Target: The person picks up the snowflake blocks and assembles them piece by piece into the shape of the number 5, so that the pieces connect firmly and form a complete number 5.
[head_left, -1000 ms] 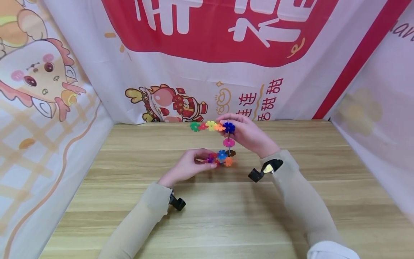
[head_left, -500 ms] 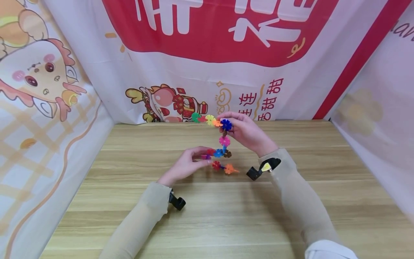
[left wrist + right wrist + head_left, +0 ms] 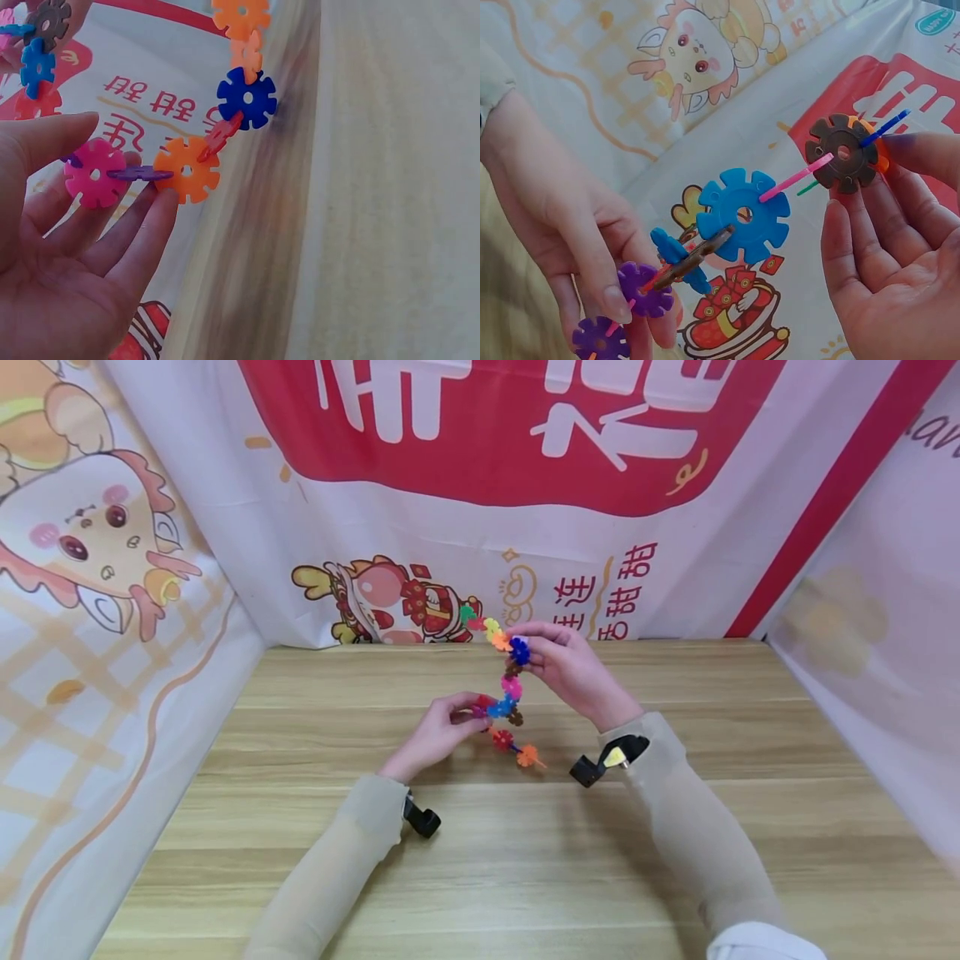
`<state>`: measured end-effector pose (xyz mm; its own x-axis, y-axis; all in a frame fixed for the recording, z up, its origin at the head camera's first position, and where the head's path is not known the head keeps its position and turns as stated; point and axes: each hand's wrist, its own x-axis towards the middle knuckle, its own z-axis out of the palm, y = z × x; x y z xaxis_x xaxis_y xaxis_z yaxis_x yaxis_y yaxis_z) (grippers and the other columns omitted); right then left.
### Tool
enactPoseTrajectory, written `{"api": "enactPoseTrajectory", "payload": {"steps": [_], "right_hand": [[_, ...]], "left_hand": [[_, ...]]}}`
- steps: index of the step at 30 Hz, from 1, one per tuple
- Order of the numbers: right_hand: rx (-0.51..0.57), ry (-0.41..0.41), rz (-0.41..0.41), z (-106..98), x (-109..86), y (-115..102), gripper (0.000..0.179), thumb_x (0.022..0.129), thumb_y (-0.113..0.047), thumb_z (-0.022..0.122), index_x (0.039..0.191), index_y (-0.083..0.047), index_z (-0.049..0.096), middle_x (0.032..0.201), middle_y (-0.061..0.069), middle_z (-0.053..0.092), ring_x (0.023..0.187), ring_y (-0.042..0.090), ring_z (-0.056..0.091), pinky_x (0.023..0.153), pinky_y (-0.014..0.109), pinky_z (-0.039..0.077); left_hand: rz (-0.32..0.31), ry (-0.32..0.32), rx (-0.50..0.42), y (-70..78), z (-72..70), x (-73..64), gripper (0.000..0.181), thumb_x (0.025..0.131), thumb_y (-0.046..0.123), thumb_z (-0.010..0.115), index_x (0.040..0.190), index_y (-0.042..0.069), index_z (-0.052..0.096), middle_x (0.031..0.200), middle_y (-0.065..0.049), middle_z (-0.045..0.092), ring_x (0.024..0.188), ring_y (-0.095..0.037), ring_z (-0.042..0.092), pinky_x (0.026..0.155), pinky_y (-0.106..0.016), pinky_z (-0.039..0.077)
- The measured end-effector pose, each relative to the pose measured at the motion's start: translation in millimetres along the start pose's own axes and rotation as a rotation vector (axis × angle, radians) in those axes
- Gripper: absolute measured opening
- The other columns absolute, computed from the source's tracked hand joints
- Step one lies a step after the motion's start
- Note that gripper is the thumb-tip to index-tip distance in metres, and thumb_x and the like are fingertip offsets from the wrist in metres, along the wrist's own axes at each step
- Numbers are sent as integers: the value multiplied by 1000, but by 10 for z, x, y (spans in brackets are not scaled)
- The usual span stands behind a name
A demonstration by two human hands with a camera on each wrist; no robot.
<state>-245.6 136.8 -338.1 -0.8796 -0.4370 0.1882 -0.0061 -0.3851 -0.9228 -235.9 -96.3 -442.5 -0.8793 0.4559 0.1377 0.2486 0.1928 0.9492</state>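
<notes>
A chain of interlocking plastic snowflake discs (image 3: 512,689) in many colours is held up between both hands. My left hand (image 3: 438,735) pinches it between thumb and fingers around a pink disc (image 3: 81,177) and purple discs (image 3: 660,292). From there a loose tail with an orange disc (image 3: 202,184) and a dark blue disc (image 3: 234,105) runs on near the table. Higher up, my right hand (image 3: 573,668) grips the chain by the dark blue disc (image 3: 519,651) and brown disc (image 3: 826,161). Between the hands spans a light blue disc (image 3: 727,225). Its green end (image 3: 467,613) points up and away.
Below the hands lies a wood-grain table (image 3: 480,877). Printed cloth (image 3: 420,518) stands behind it and along both sides. A black camera mount sits on the left wrist (image 3: 422,818) and another on the right wrist (image 3: 588,770).
The chain has turned in the hands: its green end swung up and right, and its orange tail dropped away from the left hand. Both hands shifted only slightly and kept their holds.
</notes>
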Motion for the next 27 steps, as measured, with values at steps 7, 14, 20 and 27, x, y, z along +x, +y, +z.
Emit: {"api": "enactPoseTrajectory", "payload": {"steps": [7, 14, 20, 27], "right_hand": [[-21, 33, -16, 36, -30, 11, 21, 104, -3, 55, 109, -7, 75, 113, 12, 70, 96, 21, 67, 92, 35, 54], [-33, 71, -29, 77, -43, 38, 18, 102, 0, 59, 108, -5, 75, 106, 13, 72, 89, 19, 68, 88, 33, 56], [-99, 105, -74, 95, -29, 59, 15, 100, -2, 63, 105, -6, 77, 106, 12, 72, 91, 20, 68, 88, 33, 57], [-202, 119, -104, 104, -6, 86, 12, 99, -8, 69, 107, -6, 77, 109, 14, 71, 94, 24, 68, 90, 36, 56]], "left_hand": [[17, 4, -18, 12, -61, 35, 52, 92, 15, 77, 139, 7, 59, 136, -7, 63, 122, -25, 60, 104, -42, 47], [95, 72, 17, 196, -144, -28, 54, 90, -3, 70, 141, 4, 56, 141, -12, 59, 131, -31, 53, 111, -44, 40], [232, 288, 22, 593, -73, -113, 32, 100, 5, 64, 132, 6, 63, 129, -4, 67, 118, -23, 62, 103, -39, 48], [404, 533, 76, 951, 76, -146, 31, 87, 11, 83, 115, 3, 71, 113, -7, 73, 105, -22, 66, 98, -37, 50]]}}
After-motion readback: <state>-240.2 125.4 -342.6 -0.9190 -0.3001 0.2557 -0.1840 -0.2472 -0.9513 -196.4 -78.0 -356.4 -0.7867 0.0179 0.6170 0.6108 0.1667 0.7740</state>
